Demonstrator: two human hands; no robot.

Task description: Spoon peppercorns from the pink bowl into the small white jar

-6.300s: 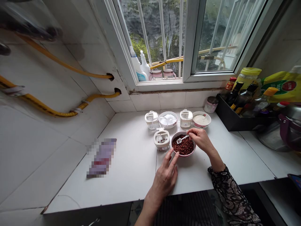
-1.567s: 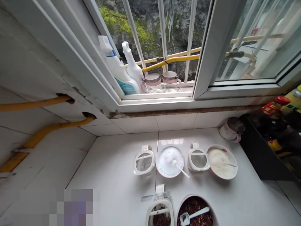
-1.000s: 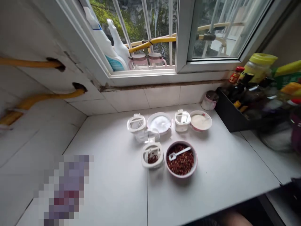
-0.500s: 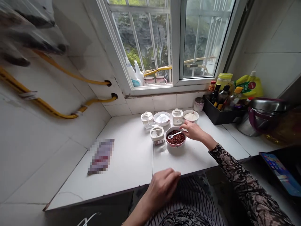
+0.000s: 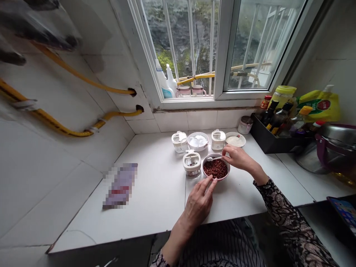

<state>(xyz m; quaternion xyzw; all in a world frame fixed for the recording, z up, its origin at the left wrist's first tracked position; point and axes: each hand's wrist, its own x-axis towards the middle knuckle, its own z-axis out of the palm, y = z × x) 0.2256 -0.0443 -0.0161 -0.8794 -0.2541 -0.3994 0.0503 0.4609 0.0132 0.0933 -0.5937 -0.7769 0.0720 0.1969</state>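
A bowl [image 5: 205, 172] of small dark red grains, which look like peppercorns, stands on the white counter. My right hand [image 5: 238, 158] pinches the handle of a small white spoon [image 5: 214, 158], whose head lies on the grains near the far left rim. From the near side, my left hand [image 5: 200, 198] reaches with outstretched fingers, their tips at the bowl's front rim. Left of the bowl is a clear seasoning jar [image 5: 191, 164] with a white-framed lid and a little dark content at its bottom.
Behind are a second jar [image 5: 179, 141], a bowl of white powder [image 5: 198, 141], a third jar [image 5: 218, 139] and a bowl of pale grains [image 5: 236, 139]. A blurred purple packet [image 5: 119, 187] lies left. Bottles fill a black box [image 5: 271, 139] at right, beside a steel pot [image 5: 308, 157].
My left hand has moved forward from the counter's front edge to the bowl's near rim, its fingers straightening. The spoon head has shifted toward the bowl's far side. The camera view has turned slightly.
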